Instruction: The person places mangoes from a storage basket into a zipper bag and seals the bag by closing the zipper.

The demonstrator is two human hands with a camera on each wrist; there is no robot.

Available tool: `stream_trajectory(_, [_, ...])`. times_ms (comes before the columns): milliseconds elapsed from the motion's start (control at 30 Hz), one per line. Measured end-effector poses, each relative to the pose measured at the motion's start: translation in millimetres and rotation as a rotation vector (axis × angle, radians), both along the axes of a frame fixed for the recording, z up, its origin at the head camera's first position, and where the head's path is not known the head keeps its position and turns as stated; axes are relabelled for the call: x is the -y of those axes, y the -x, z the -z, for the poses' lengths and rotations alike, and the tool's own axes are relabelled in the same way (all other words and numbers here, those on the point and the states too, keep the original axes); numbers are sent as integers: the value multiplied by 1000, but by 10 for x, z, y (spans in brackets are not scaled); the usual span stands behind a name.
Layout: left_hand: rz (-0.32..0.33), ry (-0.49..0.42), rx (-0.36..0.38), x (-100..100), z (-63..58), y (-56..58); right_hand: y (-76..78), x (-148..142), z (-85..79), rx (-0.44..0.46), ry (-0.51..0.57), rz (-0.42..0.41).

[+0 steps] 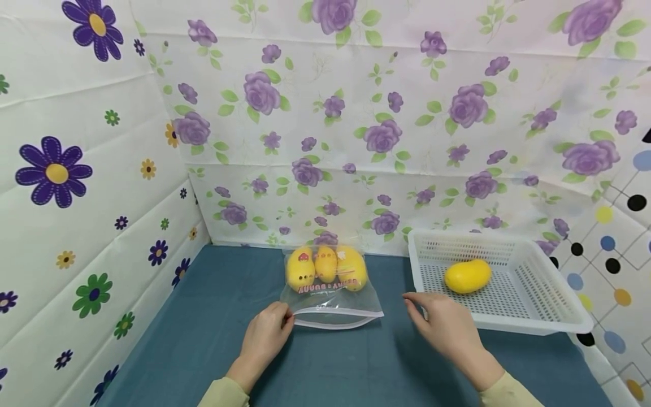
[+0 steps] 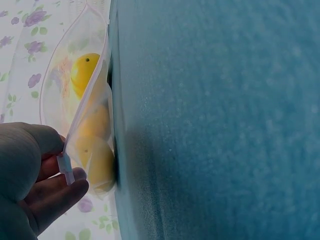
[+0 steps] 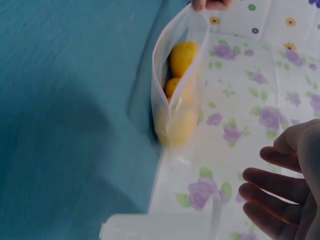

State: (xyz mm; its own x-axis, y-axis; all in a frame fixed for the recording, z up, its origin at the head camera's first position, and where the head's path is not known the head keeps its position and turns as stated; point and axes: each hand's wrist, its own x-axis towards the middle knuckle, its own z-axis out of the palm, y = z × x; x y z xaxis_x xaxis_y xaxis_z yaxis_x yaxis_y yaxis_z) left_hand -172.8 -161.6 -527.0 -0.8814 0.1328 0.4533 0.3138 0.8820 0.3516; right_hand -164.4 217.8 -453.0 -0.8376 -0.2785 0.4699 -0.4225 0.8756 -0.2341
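Observation:
A clear zip bag (image 1: pixel 331 299) with pink print lies on the table, its mouth toward me and parted. Inside sit three yellow fruits (image 1: pixel 301 270), smooth and mango-like. My left hand (image 1: pixel 268 332) pinches the left corner of the bag's zip edge; in the left wrist view, a small clear tab (image 2: pixel 65 167) shows between thumb and fingers. To the right of the bag, my right hand (image 1: pixel 450 328) hovers near the front left of a white basket, holding nothing. In the right wrist view its fingers (image 3: pixel 272 182) are relaxed and spread. Another yellow mango-like fruit (image 1: pixel 468 276) lies in the basket.
The white perforated basket (image 1: pixel 529 323) stands at the right on the blue-green tabletop (image 1: pixel 203 350). Flower-printed sheeting (image 1: pixel 305 141) rises behind the table, with more printed sheets at the left (image 1: pixel 96 226) and right (image 1: pixel 617 294).

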Motion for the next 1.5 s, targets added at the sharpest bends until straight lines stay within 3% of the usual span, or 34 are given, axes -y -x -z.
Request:
stream_trajectory(533, [17, 28, 5, 36, 60, -25, 57, -500, -12, 8, 108, 32])
stream_trajectory(1100, [44, 92, 16, 39, 49, -24, 54, -1011, -14, 201, 153, 155])
stream_trajectory(1500, [55, 116, -2, 19, 39, -22, 68, -1111, 11, 207, 144, 180])
